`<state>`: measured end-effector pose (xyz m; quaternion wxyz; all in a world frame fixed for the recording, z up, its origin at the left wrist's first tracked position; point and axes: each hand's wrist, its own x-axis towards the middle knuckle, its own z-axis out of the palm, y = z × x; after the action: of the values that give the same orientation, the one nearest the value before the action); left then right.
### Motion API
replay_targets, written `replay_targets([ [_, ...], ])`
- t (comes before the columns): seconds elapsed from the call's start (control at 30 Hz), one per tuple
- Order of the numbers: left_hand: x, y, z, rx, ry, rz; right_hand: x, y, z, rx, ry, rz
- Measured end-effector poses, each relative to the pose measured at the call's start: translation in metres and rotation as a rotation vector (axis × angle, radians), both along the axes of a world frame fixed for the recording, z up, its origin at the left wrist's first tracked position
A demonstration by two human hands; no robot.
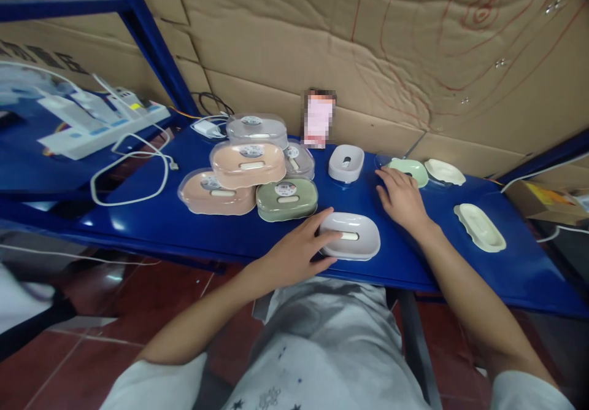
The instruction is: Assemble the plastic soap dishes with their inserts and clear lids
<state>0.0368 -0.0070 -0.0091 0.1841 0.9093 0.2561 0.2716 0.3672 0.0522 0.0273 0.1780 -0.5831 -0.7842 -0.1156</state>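
Observation:
My left hand [301, 249] grips the left end of a white soap-dish base [350, 236] near the front edge of the blue table [211, 238]. My right hand [400, 196] lies flat on the table with fingers spread, reaching toward a clear lid [383, 161] and a green insert tray [411, 170] just beyond its fingertips. A pile of lidded soap boxes stands to the left: a peach one [247, 164] on top, another peach one [215, 193], a green one [287, 199] and a clear-topped grey one [256, 127].
A grey base [346, 163] sits behind the white one. Cream tray pieces [444, 172] [479, 227] lie at the right. A white cable [133, 174] and a power strip [99, 129] lie at the left. A blurred pink card [319, 119] leans on the cardboard wall [368, 42].

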Motion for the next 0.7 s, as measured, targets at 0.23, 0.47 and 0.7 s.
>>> replay_targets([
  [0.23,0.000,0.000,0.000,0.020,0.024,-0.016,-0.015,0.005,-0.020,-0.153,-0.103,0.272],
  [0.47,-0.001,0.001,0.000,0.023,0.039,-0.020,-0.032,0.020,-0.019,-0.134,-0.249,0.136],
  [0.7,-0.002,0.000,-0.001,0.020,0.025,-0.015,-0.028,0.010,-0.016,0.010,-0.102,0.005],
])
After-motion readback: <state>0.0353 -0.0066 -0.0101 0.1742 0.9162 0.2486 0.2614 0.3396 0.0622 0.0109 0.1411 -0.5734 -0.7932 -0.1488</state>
